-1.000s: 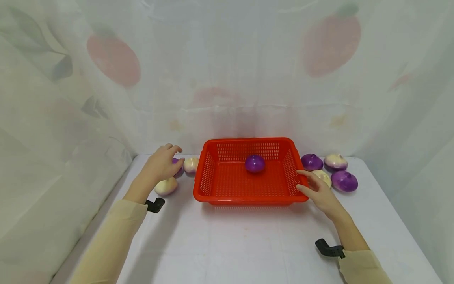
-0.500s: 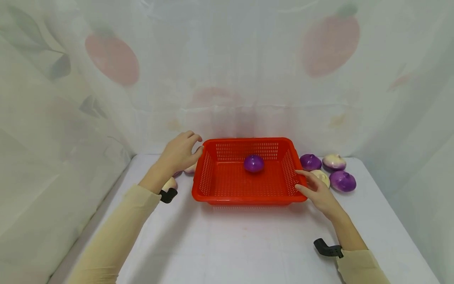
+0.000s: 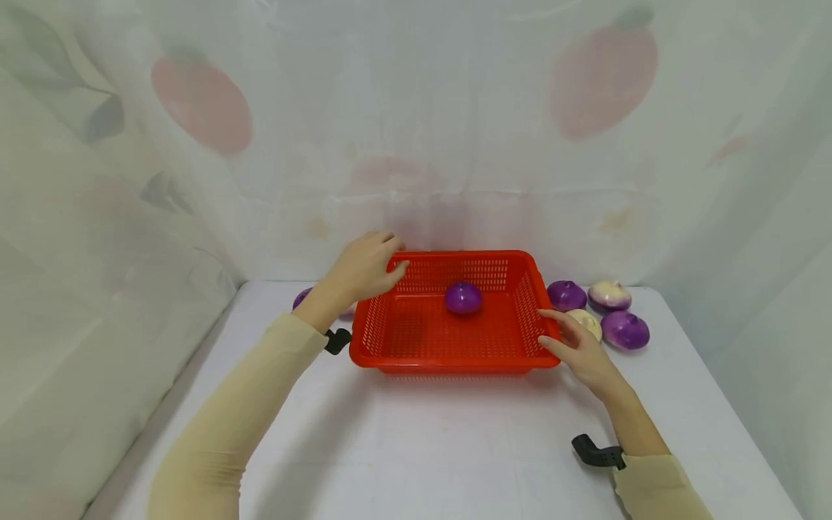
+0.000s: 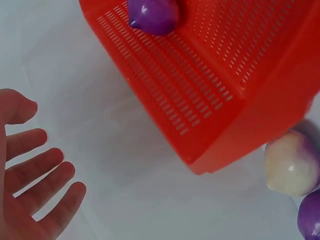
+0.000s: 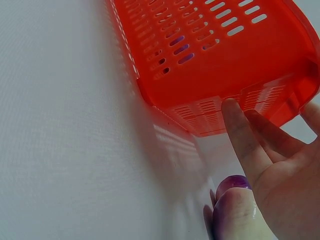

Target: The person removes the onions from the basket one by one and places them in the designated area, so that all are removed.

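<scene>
A red slotted plastic basket stands mid-table with one purple onion inside. My left hand hovers over its back left corner, fingers loosely bent and nothing held. The left wrist view shows that hand with spread fingers, apart from the basket. At the right end, my right hand grips the basket rim, thumb and index fingertip over the edge. From the right wrist, other fingers lie against the basket's outer wall.
Several purple and cream onions lie right of the basket, close to my right hand. Left of it, partly behind my left forearm, are a purple onion and a cream-and-purple onion. A printed curtain hangs behind the white table.
My left hand has moved right and away from me, from over the left onions to the basket's back left corner. The right hand has kept its place at the rim.
</scene>
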`<action>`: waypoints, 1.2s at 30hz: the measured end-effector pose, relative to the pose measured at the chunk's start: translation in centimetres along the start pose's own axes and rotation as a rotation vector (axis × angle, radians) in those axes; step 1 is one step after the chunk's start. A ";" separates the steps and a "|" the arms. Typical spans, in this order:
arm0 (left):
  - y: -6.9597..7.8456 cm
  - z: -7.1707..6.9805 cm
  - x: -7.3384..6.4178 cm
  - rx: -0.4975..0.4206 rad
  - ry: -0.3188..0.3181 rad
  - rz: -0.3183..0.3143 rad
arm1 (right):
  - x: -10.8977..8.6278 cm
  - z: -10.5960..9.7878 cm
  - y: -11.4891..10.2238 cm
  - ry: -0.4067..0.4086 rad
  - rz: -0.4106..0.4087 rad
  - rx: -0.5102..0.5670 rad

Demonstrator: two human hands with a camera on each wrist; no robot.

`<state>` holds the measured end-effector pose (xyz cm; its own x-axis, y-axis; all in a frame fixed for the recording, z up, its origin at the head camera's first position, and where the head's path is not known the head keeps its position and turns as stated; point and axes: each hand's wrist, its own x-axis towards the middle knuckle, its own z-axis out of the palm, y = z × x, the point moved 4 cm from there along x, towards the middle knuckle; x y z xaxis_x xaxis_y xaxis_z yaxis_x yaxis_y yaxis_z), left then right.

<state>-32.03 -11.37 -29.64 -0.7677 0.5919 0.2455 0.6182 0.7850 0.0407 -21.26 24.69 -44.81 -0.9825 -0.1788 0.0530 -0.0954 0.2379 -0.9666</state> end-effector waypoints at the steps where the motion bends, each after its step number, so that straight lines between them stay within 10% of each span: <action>1: 0.2 0.1 0.3 -0.005 0.005 0.013 | 0.0 0.0 0.0 0.002 0.000 -0.003; 19: 3.6 5.3 5.1 0.045 -0.073 0.088 | -0.2 0.4 0.0 -0.007 0.001 0.003; 36: 5.5 11.5 6.7 0.024 -0.359 -0.023 | -0.6 0.4 0.3 -0.015 -0.008 0.024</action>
<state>-35.76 -1.01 -38.88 -0.7941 0.5975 -0.1117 0.5995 0.8002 0.0180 -20.63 24.46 -45.26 -0.9791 -0.1952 0.0568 -0.0989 0.2132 -0.9720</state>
